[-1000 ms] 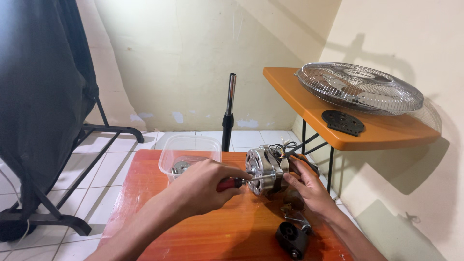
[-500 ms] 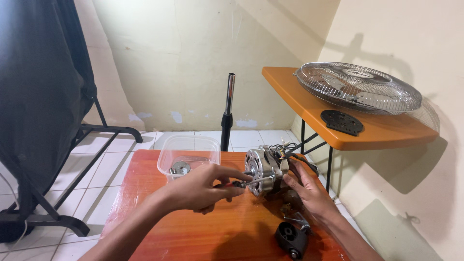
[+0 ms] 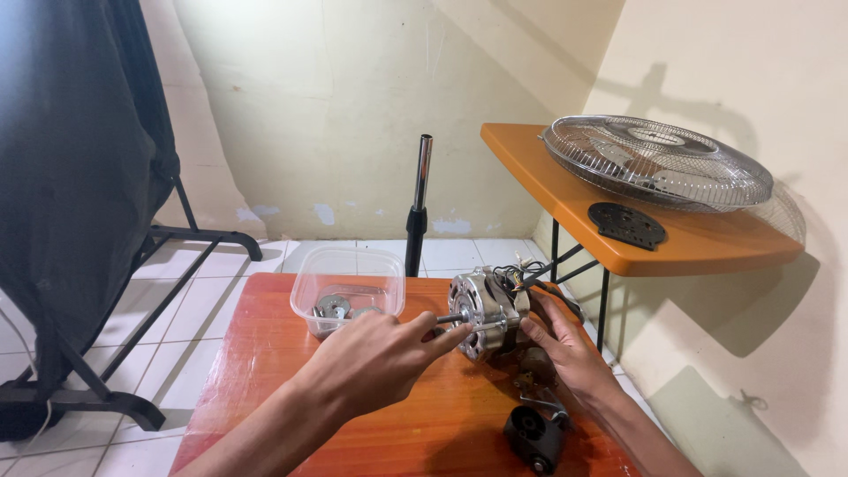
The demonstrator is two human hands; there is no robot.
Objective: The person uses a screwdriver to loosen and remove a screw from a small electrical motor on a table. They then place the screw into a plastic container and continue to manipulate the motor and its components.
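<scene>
A silver fan motor [image 3: 481, 311] with dark wires at its back lies on the orange wooden table [image 3: 265, 371]. My right hand [image 3: 565, 349] grips the motor from the right and steadies it. My left hand [image 3: 380, 353] is closed around a red-handled tool [image 3: 433, 334] that is mostly hidden by the fingers. Its tip is at the motor's front face, just below the short shaft [image 3: 452, 318].
A clear plastic container [image 3: 349, 278] with metal parts stands behind my left hand. A black fan part [image 3: 534, 437] lies at the front. An orange side table [image 3: 707, 247] at the right carries a wire fan grille [image 3: 658, 163] and a black plate [image 3: 627, 225]. A metal pole [image 3: 422, 203] stands behind, and a dark cloth on a rack [image 3: 71, 177] is at the left.
My left hand has shifted slightly on the tool and now hides most of the red handle. The motor and my right hand stay in place.
</scene>
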